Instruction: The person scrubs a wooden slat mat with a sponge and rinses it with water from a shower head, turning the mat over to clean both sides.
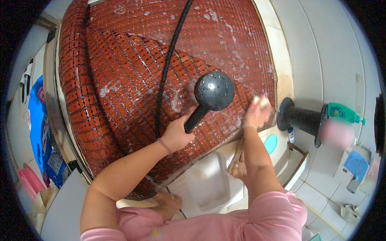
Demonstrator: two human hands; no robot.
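Observation:
My left hand [175, 134] grips the handle of a black handheld shower head [214, 91], held above a wet reddish-brown tile mat [132, 72]. Its round back faces me and carries water drops. A black shower hose [167, 63] runs down across the mat toward my left hand. White suds [212, 15] lie on the mat, mostly over its far part. My right hand [257, 114] is over the mat's right edge, blurred. Something whitish shows at its fingertips; whether it is foam or a held thing is unclear.
The mat's left side is rolled or folded over [77, 75]. At right, a black stool-like stand [304, 119] is beside a green bottle [342, 113]. A teal disc [270, 144] lies on the floor. Near my feet is a pale translucent basin [209, 183]. A blue bag [37, 120] stands left.

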